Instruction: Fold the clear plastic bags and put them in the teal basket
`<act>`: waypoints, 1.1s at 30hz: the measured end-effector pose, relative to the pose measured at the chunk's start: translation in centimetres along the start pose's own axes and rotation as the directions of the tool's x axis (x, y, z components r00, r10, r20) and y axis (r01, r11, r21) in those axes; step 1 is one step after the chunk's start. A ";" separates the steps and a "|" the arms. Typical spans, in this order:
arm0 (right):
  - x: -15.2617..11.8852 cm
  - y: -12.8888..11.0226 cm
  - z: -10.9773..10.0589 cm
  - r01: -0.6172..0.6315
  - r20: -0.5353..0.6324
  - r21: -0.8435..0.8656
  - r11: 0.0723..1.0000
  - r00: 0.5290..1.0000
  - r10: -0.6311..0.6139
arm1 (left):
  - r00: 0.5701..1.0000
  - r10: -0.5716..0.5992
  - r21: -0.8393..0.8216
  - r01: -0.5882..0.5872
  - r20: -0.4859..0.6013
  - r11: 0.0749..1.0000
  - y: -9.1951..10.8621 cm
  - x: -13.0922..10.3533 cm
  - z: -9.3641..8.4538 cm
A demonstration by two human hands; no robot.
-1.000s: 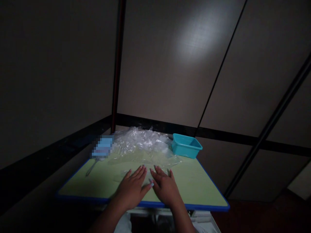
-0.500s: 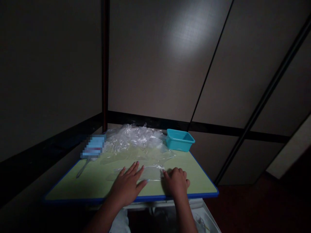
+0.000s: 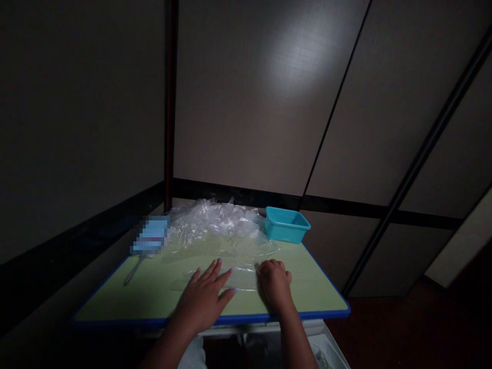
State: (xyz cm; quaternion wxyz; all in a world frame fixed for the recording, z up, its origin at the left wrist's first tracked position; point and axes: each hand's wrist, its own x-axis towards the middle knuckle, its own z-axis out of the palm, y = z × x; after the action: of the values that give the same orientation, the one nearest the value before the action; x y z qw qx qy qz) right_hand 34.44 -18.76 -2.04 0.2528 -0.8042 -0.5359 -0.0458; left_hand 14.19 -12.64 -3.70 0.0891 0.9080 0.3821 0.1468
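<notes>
A clear plastic bag (image 3: pixel 246 280) lies flat on the light green tabletop (image 3: pixel 315 289), near the front. My left hand (image 3: pixel 203 297) rests palm down on the left part of it, fingers spread. At the bag's right end, my right hand (image 3: pixel 275 285) has its fingers curled in with the bag's edge at the fingertips. Behind both hands sits a crumpled heap of clear plastic bags (image 3: pixel 219 220), its loose front edge spread over the table.
A turquoise plastic basket (image 3: pixel 286 233) stands at the back right corner. On the left lies a pixelated blue item (image 3: pixel 151 236) with a pale strap (image 3: pixel 134 271). Dark panelled walls (image 3: pixel 246 128) border the table's back and left. Beneath is an open white drawer (image 3: pixel 326 343).
My right hand has shifted slightly left and its fingers have curled in more at the bag's end. My left hand stays flat on the bag. The view has shifted a little.
</notes>
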 end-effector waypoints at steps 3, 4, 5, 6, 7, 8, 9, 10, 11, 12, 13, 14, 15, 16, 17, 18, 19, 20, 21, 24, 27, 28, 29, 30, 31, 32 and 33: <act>0.1 0.4 0.0 -0.017 -0.007 -0.001 1.000 1.000 0.017 | 1.000 -0.009 0.002 0.009 0.006 1.000 0.1 0.0 -0.1; 0.1 0.5 0.0 -0.026 -0.011 0.010 1.000 1.000 0.026 | 1.000 -0.009 0.004 0.009 0.009 1.000 0.1 0.0 -0.1; 0.2 0.5 0.0 -0.034 -0.009 0.028 0.999 0.999 0.035 | 1.000 -0.007 0.006 0.007 0.011 1.000 0.1 0.1 -0.1; 0.3 0.6 0.0 -0.044 0.000 0.049 0.998 0.999 0.044 | 1.000 -0.003 0.009 0.003 0.010 1.000 0.1 0.1 -0.1; 0.4 0.6 0.0 -0.051 0.015 0.069 0.996 0.999 0.050 | 1.000 0.001 0.010 -0.001 0.009 1.000 0.0 0.1 -0.1; 0.5 0.6 0.0 -0.060 0.038 0.082 0.995 0.998 0.057 | 1.000 0.003 0.010 -0.003 0.006 1.000 0.0 0.1 0.0; 0.6 0.5 0.0 -0.070 0.063 0.084 0.994 0.996 0.065 | 1.000 0.002 0.009 -0.002 0.003 1.000 -0.1 0.1 0.0; 0.7 0.5 0.0 -0.081 0.086 0.072 0.994 0.993 0.075 | 1.000 -0.001 0.007 0.001 0.000 1.000 -0.1 0.2 0.1; 0.8 0.5 0.0 -0.088 0.103 0.053 0.995 0.991 0.082 | 1.000 -0.005 0.005 0.005 -0.004 1.000 -0.2 0.2 0.2; 0.9 0.5 0.1 -0.090 0.111 0.027 0.996 0.990 0.087 | 1.000 -0.009 0.005 0.009 -0.007 1.000 -0.2 0.2 0.3; 0.9 0.5 0.1 -0.088 0.112 0.000 0.996 0.990 0.087 | 1.000 -0.011 0.007 0.011 -0.007 1.000 -0.2 0.2 0.3; 1.0 0.5 0.1 -0.081 0.107 -0.025 0.996 0.991 0.083 | 1.000 -0.010 0.010 0.010 -0.004 1.000 -0.2 0.1 0.3; 1.0 0.6 0.2 -0.074 0.097 -0.040 0.996 0.992 0.078 | 1.000 -0.008 0.014 0.008 0.000 1.000 -0.2 0.1 0.4; 1.0 0.6 0.3 -0.070 0.088 -0.041 0.997 0.993 0.073 | 1.000 -0.005 0.018 0.005 0.003 1.000 -0.2 0.1 0.4; 1.0 0.7 0.4 -0.073 0.081 -0.028 0.997 0.994 0.075 | 1.000 -0.001 0.020 0.001 0.007 1.000 -0.3 0.1 0.4; 1.1 0.8 0.5 -0.079 0.079 0.001 0.997 0.994 0.079 | 1.000 0.003 0.022 -0.004 0.009 1.000 -0.3 0.1 0.4; 1.1 0.9 0.7 -0.085 0.080 0.042 0.995 0.993 0.082 | 1.000 0.008 0.023 -0.008 0.009 1.000 -0.3 0.1 0.5; 1.2 1.0 0.8 -0.091 0.084 0.090 0.992 0.993 0.084 | 1.000 0.009 0.024 -0.009 0.006 1.000 -0.3 0.1 0.5; 1.2 1.0 1.0 -0.099 0.086 0.141 0.985 0.992 0.087 | 1.000 0.007 0.025 -0.007 0.003 1.000 -0.3 0.1 0.6; 1.5 1.2 1.5 -0.127 0.079 0.303 0.944 0.991 0.108 | 1.000 -0.018 0.025 0.017 0.001 1.000 -0.3 0.2 0.7; 1.9 1.2 1.8 -0.145 0.072 0.430 0.891 0.989 0.126 | 0.999 -0.027 0.025 0.027 0.019 0.999 -0.2 0.2 0.6; 2.1 1.2 1.8 -0.143 0.072 0.456 0.879 0.990 0.123 | 0.999 -0.026 0.026 0.025 0.025 0.999 -0.1 0.2 0.5; 2.2 1.2 1.7 -0.140 0.074 0.475 0.869 0.990 0.119 | 0.999 -0.025 0.028 0.025 0.029 0.999 0.0 0.1 0.3; 2.4 1.1 1.6 -0.137 0.076 0.493 0.859 0.990 0.115 | 0.999 -0.024 0.029 0.023 0.032 0.999 0.0 0.1 0.2; 2.5 1.1 1.5 -0.136 0.080 0.516 0.846 0.991 0.111 | 0.999 -0.025 0.031 0.024 0.030 0.999 0.1 0.1 0.1; 2.7 1.0 1.4 -0.136 0.085 0.540 0.831 0.991 0.107 | 0.999 -0.024 0.033 0.023 0.027 0.999 0.1 0.1 0.0; 2.9 0.8 1.2 -0.136 0.092 0.564 0.814 0.991 0.102 | 1.000 -0.022 0.034 0.021 0.023 0.999 0.1 0.1 0.0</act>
State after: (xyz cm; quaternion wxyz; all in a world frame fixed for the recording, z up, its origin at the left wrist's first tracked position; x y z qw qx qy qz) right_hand 36.16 -16.02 -2.43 0.4681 -0.7250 -0.4809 0.1549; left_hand 14.31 -12.69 -3.63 0.0800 0.9069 0.3932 0.1289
